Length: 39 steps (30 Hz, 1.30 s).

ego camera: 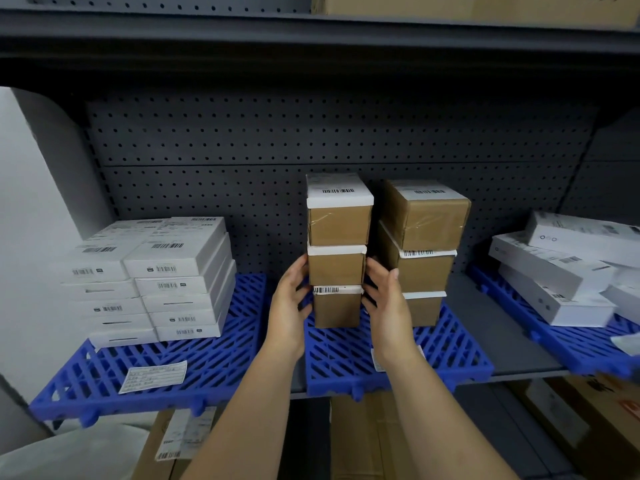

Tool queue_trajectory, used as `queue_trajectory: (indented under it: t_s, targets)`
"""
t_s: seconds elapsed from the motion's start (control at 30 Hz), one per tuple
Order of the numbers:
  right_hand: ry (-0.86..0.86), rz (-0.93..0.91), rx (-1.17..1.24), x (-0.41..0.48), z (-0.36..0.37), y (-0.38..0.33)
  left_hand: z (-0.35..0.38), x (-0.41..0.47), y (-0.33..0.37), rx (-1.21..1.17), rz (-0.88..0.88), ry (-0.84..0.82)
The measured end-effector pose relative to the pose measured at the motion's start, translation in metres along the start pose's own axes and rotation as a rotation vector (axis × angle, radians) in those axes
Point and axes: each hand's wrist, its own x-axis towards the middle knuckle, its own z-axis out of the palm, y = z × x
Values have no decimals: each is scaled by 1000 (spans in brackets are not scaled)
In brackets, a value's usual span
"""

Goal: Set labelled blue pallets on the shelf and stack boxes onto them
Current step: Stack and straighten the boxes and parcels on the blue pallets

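Three blue lattice pallets lie side by side on the grey shelf [485, 306]. On the middle pallet [346, 358] stand two stacks of three brown boxes with white barcode labels. My left hand [289, 299] and my right hand [384, 299] press the two sides of the left brown stack [337, 268], at its lower two boxes. The right brown stack [424, 251] stands just behind my right hand. The left pallet [145, 362] carries a paper label [154, 376] and two stacks of flat white boxes [152, 278].
The right pallet [571, 344] holds loosely piled long white boxes [554, 275]. A dark pegboard [311, 143] backs the shelf, and an upper shelf hangs overhead. Cardboard cartons [363, 441] sit on the level below.
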Motion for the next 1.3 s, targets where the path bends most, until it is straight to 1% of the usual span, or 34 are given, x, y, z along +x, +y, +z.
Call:
queue_trajectory:
  t_s: [0.13, 0.27, 0.47, 0.73, 0.83, 0.97, 1.03, 1.1, 1.2, 1.3]
  targets:
    - [18, -36, 12, -14, -8, -1, 1, -11, -3, -19, 10, -8]
    - [46, -35, 24, -24, -16, -4, 10, -21, -7, 22, 40, -5]
    - [16, -20, 18, -28, -28, -15, 29, -30, -10, 33, 42, 19]
    - [-11, -33, -98, -35, -53, -22, 28, -35, -16, 108, 69, 56]
    - [47, -80, -133, -35, -70, -31, 26, -38, -14, 109, 47, 61]
    - [228, -170, -122, -21, -97, -52, 31, -40, -8, 103, 9, 41]
    - [283, -181, -105, -10, -108, -63, 36, -41, -7, 109, -4, 36]
    - [235, -98, -121, 5, -116, -68, 42, -42, -8, 119, -3, 38]
    - [96, 59, -127, 21, -120, -67, 50, -40, -10, 109, -2, 62]
    - [42, 125, -69, 25, -120, -67, 55, -35, -14, 109, -4, 90]
